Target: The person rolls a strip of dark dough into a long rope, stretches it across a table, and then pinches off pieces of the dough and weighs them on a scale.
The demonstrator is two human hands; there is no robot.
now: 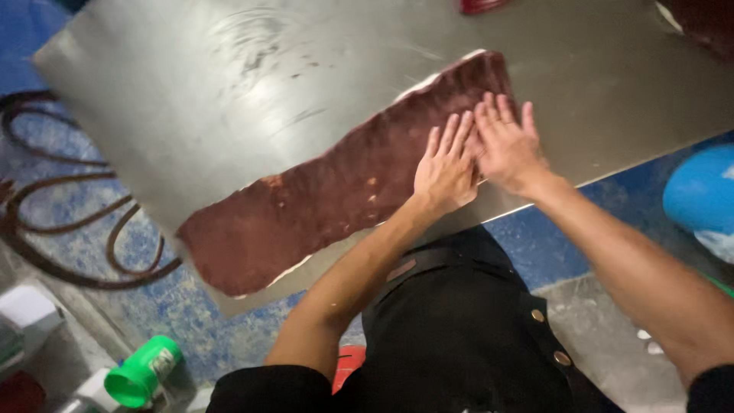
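A long dark brown sheet (321, 191), like a thin slab of dough or leather with pale edges, lies flat on a steel table (191, 99). My left hand (445, 164) rests palm down on its right part, fingers together and stretched out. My right hand (508, 141) lies flat beside it on the sheet's right end, fingers spread slightly, touching the left hand. Neither hand grips anything.
A dark hose (69, 229) coils on the blue floor at the left. A green cup-shaped container (141, 375) sits at the bottom left next to white boxes. A blue round object (699, 195) is at the right. Another dark brown piece (707, 23) lies at the table's top right.
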